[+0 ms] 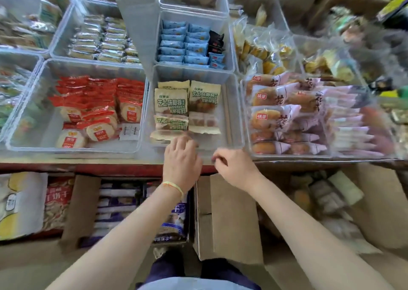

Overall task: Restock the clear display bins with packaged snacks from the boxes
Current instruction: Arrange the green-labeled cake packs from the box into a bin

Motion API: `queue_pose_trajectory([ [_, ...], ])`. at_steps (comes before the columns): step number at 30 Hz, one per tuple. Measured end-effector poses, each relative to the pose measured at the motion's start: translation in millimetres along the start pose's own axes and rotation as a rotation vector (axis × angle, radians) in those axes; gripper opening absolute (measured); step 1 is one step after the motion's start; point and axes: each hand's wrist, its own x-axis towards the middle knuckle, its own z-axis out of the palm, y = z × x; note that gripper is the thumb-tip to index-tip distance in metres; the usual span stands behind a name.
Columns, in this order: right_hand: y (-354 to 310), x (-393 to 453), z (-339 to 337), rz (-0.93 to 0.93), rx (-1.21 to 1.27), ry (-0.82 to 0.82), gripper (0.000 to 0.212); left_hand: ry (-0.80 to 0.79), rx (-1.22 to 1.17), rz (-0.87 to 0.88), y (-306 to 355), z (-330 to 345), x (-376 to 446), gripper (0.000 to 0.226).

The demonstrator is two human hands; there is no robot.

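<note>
Straight ahead, a shelf of clear display bins spread across my view, and the middle bin [234,113] in the front row sat directly before me. It was only partly filled: cream packets with green lettering [171,104] lay in two short columns toward its back and left, leaving bare plastic along the right wall and front. To its left, a wide bin [28,122] held red-wrapped round rice crackers [99,111] heaped loosely. To its right, another bin [247,135] carried rows of pink-wrapped buns [284,117]. Behind the middle bin, a smaller one held tidy rows of light blue packets [183,42] with a few black ones at the right edge.

Below the shelf edge stood open cardboard boxes. The box at my right [227,219] had its flap turned up near my forearm; a further box [326,197] to its right held pale packaged snacks, blurred. A box at my left [119,208] showed purple and white packs.

My left hand [182,157], with a yellow band [174,187] on the wrist, reached over the front rim of the middle bin, its fingers bent down onto the nearest cream packet [163,134]; I could not tell whether they actually pinched it. My right hand [234,166] hovered just outside the front rim, fingers curled inward with nothing visible in them.
</note>
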Motion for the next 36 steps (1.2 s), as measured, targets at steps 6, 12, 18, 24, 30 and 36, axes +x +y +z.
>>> queue_pose_trajectory([
  [6, 66.0, -70.2, -13.4, 0.236, 0.141, -0.378, 0.022, -0.412, -0.005, -0.009, 98.1, 37.3, -61.8, 0.026],
  [12, 152.5, -97.9, 3.6, 0.317, -0.041, -0.435, 0.015, -0.624, -0.031, -0.223, 152.3, 77.1, -98.3, 0.024],
  [18, 211.4, -110.6, 27.8, 0.421, -0.066, -0.5, 0.042, -0.57, -0.159, -0.466, 173.0, 102.5, -113.0, 0.017],
  [24, 201.9, -108.5, 59.9, 0.192, -0.042, -0.611, 0.059, -0.528, -0.204, -0.482, 172.9, 111.6, -118.4, 0.017],
  [30, 209.9, -108.6, 67.8, 0.173, -0.373, -0.504, 0.028, -0.465, -0.228, -0.507, 174.5, 115.0, -124.6, 0.027],
  [36, 222.5, -112.9, 15.0, -0.035, -0.346, -0.332, 0.026, -0.445, -0.301, -0.643, 174.1, 112.7, -123.8, 0.035],
])
